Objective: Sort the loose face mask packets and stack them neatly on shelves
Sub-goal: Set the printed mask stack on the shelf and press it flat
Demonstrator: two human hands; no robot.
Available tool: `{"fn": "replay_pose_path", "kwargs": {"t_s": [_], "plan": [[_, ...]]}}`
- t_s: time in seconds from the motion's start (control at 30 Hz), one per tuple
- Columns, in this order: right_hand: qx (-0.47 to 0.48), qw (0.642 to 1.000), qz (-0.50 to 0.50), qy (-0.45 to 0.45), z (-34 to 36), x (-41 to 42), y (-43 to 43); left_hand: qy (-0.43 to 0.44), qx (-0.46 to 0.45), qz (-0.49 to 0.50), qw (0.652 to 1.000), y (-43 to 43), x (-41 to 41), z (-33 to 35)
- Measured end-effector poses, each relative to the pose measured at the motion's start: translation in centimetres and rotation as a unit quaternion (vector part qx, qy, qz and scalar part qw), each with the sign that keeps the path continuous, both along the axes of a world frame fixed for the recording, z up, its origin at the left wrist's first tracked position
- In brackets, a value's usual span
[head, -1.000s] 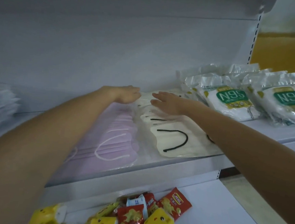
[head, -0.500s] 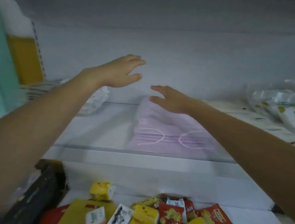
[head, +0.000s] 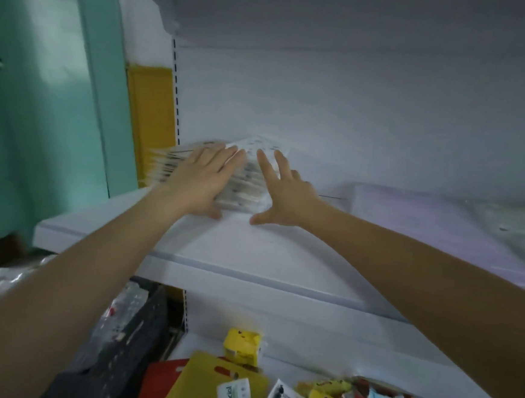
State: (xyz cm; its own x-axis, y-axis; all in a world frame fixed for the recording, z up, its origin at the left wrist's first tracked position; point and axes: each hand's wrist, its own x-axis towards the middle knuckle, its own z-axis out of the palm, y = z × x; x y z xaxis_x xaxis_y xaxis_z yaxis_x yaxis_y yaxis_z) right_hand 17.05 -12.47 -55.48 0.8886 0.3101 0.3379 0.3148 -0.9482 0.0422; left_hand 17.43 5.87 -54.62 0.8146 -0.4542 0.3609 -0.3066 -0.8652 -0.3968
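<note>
A blurred stack of white face mask packets (head: pixel 249 194) lies at the far left of the white shelf (head: pixel 269 249). My left hand (head: pixel 204 178) lies flat on top of the stack with straight fingers. My right hand (head: pixel 282 191) is spread open against the stack's right side, thumb low near the shelf surface. A purple pack of masks (head: pixel 435 222) lies on the same shelf to the right.
A lower shelf holds loose snack and tissue packets (head: pixel 308 397), among them a yellow one (head: pixel 243 346). A dark crate (head: pixel 118 338) with plastic-wrapped goods stands lower left. A teal wall (head: pixel 50 88) and a yellow panel (head: pixel 152 105) border the shelving on the left.
The view has swung left along the shelf. Both hands left the purple and cream masks, crossed over, and now rest on the white stack at the shelf's left end.
</note>
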Motion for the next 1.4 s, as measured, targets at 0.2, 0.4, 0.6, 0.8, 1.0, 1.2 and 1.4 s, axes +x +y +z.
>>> {"fn": "replay_pose_path", "kwargs": {"t_s": [0.2,0.4,0.6,0.8,1.0,1.2,1.4], "plan": [[-0.063,0.992,-0.056,-0.096,-0.8,2.4,1.6,-0.067,0.046,0.033,0.996,-1.0,1.6,-0.5],[-0.079,0.988,-0.06,-0.121,-1.4,3.1,1.3,-0.1,0.068,0.042,0.992,-2.2,2.4,-0.6],[-0.077,0.986,-0.049,-0.136,-0.2,3.3,-1.7,-0.114,0.066,0.024,0.991,-4.2,2.6,-0.1],[-0.071,0.988,-0.061,-0.126,0.1,3.1,-3.9,-0.096,0.03,0.021,0.995,-7.1,2.7,-0.5],[0.201,0.973,-0.113,0.021,-0.8,2.5,-3.6,-0.094,-0.029,0.018,0.995,-8.3,3.1,-1.4],[0.53,0.812,-0.153,0.192,0.7,2.7,-2.8,-0.156,-0.038,0.039,0.986,-7.1,3.2,-1.2],[0.648,0.713,-0.085,0.254,0.1,2.5,-1.7,-0.05,-0.19,-0.034,0.98,-7.0,4.1,-1.5]]}}
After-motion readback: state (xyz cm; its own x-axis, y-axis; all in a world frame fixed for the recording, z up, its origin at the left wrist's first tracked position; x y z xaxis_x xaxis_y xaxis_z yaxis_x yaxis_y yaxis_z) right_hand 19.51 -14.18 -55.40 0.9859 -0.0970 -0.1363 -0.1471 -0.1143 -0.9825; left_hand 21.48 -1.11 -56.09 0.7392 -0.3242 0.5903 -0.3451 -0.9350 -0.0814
